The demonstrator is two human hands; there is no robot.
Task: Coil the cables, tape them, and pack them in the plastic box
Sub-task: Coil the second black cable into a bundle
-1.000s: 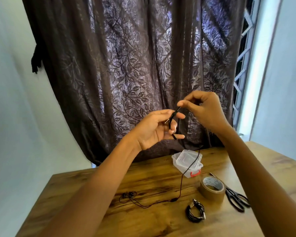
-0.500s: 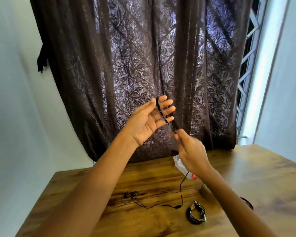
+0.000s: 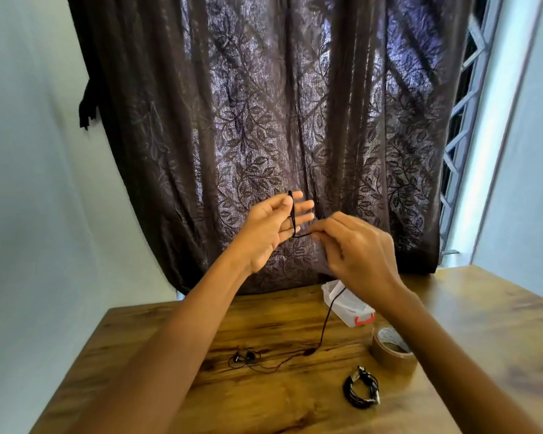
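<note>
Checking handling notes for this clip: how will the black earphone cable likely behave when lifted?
Probably floppy: the earphone cable droops from the right hand and bends around fingers of the left hand. Thin, so likely light; may tangle, as its end lies looped on the table.

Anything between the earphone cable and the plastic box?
Nothing visible stands between them: the earphone cable hangs from the right hand in front of the plastic box. The lid seems on, though the hand hides part of it.
</note>
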